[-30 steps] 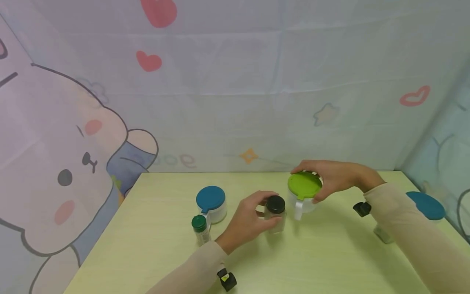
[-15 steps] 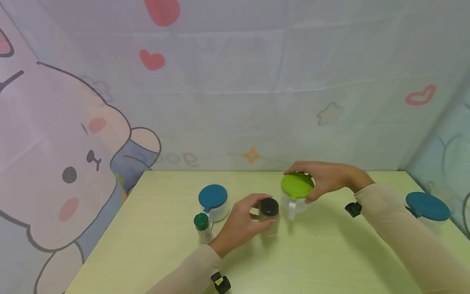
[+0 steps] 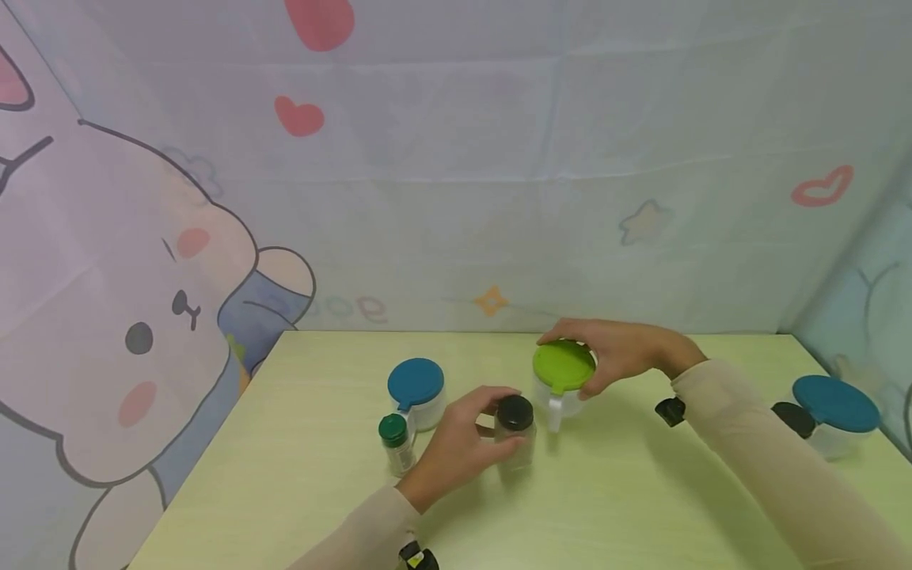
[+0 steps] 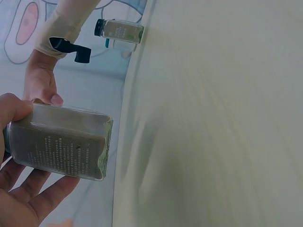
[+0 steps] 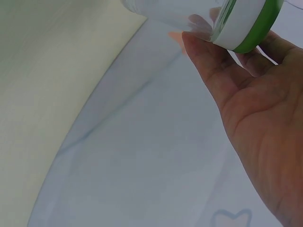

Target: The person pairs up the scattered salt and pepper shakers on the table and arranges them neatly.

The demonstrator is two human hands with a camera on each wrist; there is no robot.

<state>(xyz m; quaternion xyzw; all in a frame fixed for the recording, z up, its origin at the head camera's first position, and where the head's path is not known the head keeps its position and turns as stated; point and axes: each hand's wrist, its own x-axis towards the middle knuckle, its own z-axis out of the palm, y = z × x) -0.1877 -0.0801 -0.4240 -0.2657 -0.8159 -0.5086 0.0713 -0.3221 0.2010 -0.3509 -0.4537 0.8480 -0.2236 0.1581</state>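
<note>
My left hand [image 3: 456, 445] grips a square glass spice jar [image 3: 514, 413] with a black lid, thumb on one side and fingers on the other. In the left wrist view the jar [image 4: 61, 144] shows a printed label, and its base looks raised off the table. Just behind and to the right, my right hand [image 3: 621, 348] holds a clear seasoning jar [image 3: 563, 366] by its green-lidded top. Its white handle points toward me. From the right wrist, thumb and fingers span the white collar [image 5: 236, 26] under the green lid; its base is cut off there.
Left of my left hand stand a blue-lidded jar [image 3: 416, 383] and a small green-capped shaker [image 3: 394, 432]. Another blue-lidded jar [image 3: 837, 404] and a black-lidded jar [image 3: 793, 418] stand far right, partly behind my right sleeve. A printed curtain [image 3: 456, 182] hangs behind the table [image 3: 321, 372].
Both hands have moved left together with their jars, the left one also slightly nearer to me. The black lid at the far right has come out from behind my sleeve.
</note>
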